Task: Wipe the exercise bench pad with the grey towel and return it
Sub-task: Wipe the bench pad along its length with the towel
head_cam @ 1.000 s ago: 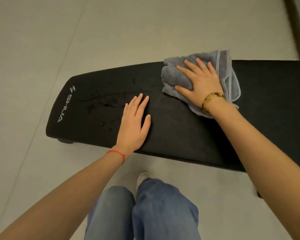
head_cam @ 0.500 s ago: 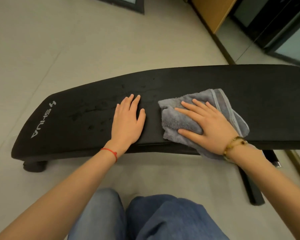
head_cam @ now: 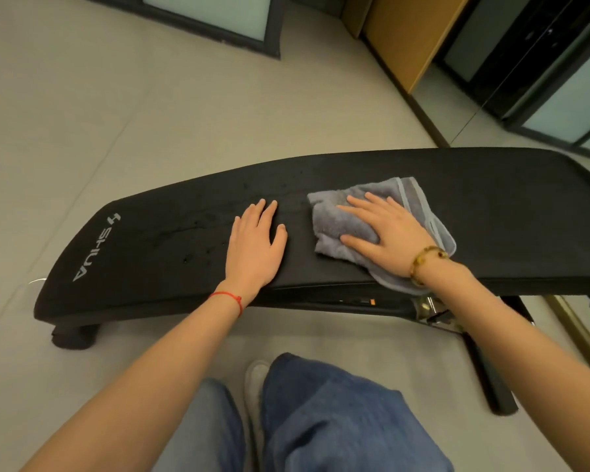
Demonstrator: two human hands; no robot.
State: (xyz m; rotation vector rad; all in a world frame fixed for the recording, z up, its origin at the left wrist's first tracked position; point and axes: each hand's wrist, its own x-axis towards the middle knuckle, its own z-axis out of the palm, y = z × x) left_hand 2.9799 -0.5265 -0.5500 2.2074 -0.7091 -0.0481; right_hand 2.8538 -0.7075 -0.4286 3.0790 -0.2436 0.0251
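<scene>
The long black bench pad (head_cam: pixel 491 212) stretches across the view, with a white logo at its left end. A bunched grey towel (head_cam: pixel 334 219) lies on the middle of the pad. My right hand (head_cam: pixel 385 229) presses flat on top of it with the fingers spread, and a corner of the towel hangs over the near edge by my wrist. My left hand (head_cam: pixel 256 247) rests flat on the bare pad just left of the towel, fingers together, holding nothing. Dark wet streaks and drops (head_cam: pixel 198 229) mark the pad left of my left hand.
The bench's black foot (head_cam: pixel 74 335) and frame leg (head_cam: pixel 494 379) stand on the pale tiled floor. My legs in blue jeans (head_cam: pixel 321 420) are close to the near edge. Dark-framed glass panels (head_cam: pixel 218 18) and a wooden panel (head_cam: pixel 402 35) line the far side.
My right hand slid the towel from the pad's far edge toward the near edge, then slightly back. The left hand stayed planted. The view tilted up, showing more of the room.
</scene>
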